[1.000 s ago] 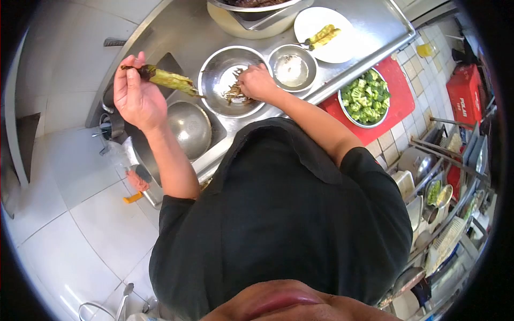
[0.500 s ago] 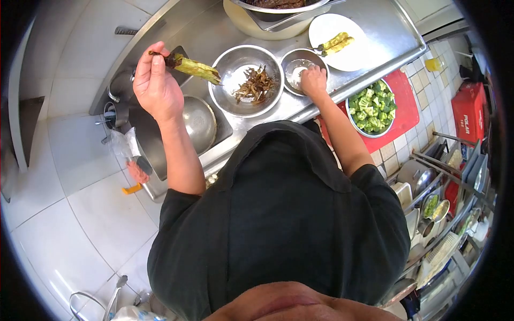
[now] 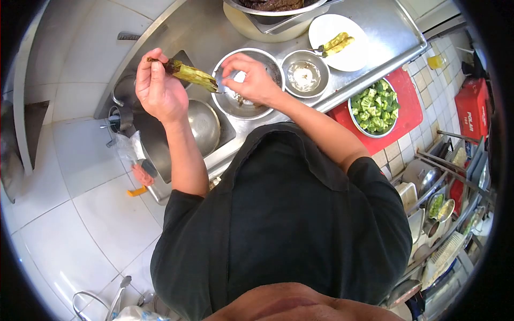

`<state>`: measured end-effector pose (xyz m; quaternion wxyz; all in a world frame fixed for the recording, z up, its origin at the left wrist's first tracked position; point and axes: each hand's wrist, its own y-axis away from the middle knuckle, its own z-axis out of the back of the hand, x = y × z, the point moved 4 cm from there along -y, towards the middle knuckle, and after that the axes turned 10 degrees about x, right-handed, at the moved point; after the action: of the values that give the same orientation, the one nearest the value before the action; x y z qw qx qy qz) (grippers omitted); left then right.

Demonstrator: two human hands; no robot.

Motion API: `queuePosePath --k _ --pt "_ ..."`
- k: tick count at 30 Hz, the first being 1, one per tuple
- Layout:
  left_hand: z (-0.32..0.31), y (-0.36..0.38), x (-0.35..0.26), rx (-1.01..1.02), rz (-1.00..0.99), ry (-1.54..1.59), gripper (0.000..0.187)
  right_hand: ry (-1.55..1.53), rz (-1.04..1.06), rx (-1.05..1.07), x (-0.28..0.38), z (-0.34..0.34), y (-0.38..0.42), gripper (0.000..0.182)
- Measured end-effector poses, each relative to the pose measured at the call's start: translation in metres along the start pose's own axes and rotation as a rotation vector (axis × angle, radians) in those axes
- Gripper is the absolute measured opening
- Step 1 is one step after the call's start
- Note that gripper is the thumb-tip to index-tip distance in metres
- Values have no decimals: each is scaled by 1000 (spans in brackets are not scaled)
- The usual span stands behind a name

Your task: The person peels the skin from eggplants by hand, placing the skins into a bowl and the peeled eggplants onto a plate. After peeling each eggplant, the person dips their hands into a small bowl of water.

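My left hand [image 3: 162, 88] is closed on the dark stem end of a peeled, yellow-green eggplant [image 3: 194, 75], whose free end points right over the rim of a large steel bowl [image 3: 262, 60]. My right hand [image 3: 250, 80] is over that bowl beside the eggplant's tip, fingers bent and apart, holding nothing visible. It hides most of the brown peel scraps in the bowl. A smaller steel bowl [image 3: 320, 69] with liquid stands just right of it. Two more peeled eggplants [image 3: 338, 44] lie on a white plate [image 3: 321, 28].
A bowl of broccoli [image 3: 373, 108] sits on a red board [image 3: 411, 101] at the right. At the back is a large pot [image 3: 241, 24] with dark food above it. The sink at left holds a round metal pan [image 3: 202, 125]. Shelves with dishes stand far right.
My right hand has left the small bowl and moved left over the large bowl, near the eggplant. My left hand still holds the eggplant, nearly in the same place.
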<state>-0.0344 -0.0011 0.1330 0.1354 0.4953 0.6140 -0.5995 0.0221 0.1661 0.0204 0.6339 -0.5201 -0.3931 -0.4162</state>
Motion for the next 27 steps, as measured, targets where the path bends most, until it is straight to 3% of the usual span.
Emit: queuePosePath --k 6,21,27 --pt "-11 -1 3 16 -31 6 20 -130 38 1 -1 -17 -13 12" --pt "-29 10 1 28 -122 -7 20 46 230 -108 12 -25 -19 11" --pt "-18 9 -7 -42 -132 -54 18 147 213 -121 5 -32 -22 9"
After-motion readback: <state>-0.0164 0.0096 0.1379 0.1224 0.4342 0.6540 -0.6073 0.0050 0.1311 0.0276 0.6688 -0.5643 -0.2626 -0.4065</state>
